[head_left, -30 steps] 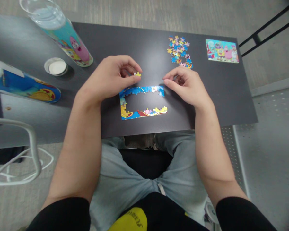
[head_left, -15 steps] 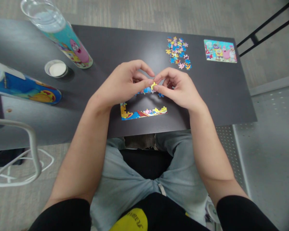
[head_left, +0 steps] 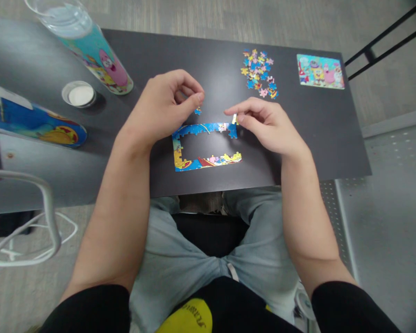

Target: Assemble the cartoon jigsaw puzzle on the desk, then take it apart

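Observation:
My left hand (head_left: 171,104) is closed in a pinch, with a small blue jigsaw piece (head_left: 198,111) at its fingertips, partly hidden by the thumb. Between the thumb and fingers of my right hand (head_left: 261,122) is a yellow and white jigsaw piece (head_left: 235,119), tilted up. Below both hands lies a partly joined puzzle border (head_left: 194,165), with its left side, bottom and top linked. The border's right side is open except for a short blue bit hanging from the top right corner. My left fingers hover above its top edge; my right hand is just off that corner.
A heap of loose jigsaw pieces (head_left: 258,69) lies toward the far edge of the dark table (head_left: 319,134). To its right is a cartoon picture card (head_left: 321,73). Two clear printed tubes (head_left: 107,69) and a round lid (head_left: 79,95) stand at the left.
My hands have moved apart from over the border's top edge. The left went left and up with the blue piece; the right shifted slightly right, still pinching the yellow piece. The top edge now shows.

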